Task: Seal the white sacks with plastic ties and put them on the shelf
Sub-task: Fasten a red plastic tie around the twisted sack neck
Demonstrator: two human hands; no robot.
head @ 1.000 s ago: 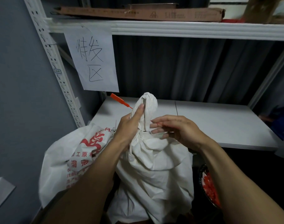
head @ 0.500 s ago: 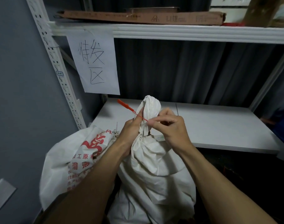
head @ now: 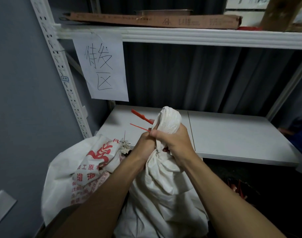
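**Sack** [head: 164, 194]: white cloth, upright below the front edge of the shelf [head: 232, 134], neck bunched.
**Tie** [head: 141, 115]: red, both ends jutting from between the hands toward 10 o'clock.
**Right hand** [head: 174, 140]: clamped round the neck from 3 o'clock.
**Left hand** [head: 145, 143]: curled on the neck at 9 o'clock; whether it also holds the tie cannot be told.
**Handling:** hold the gather tight and draw the thin tail until snug.
**Printed sack** [head: 74, 169]: just beside, at 9 o'clock.

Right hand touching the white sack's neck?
Touching. Head view shows the right hand wrapped round the bunched neck of the white sack, fingers curled tight on the fabric, no gap.
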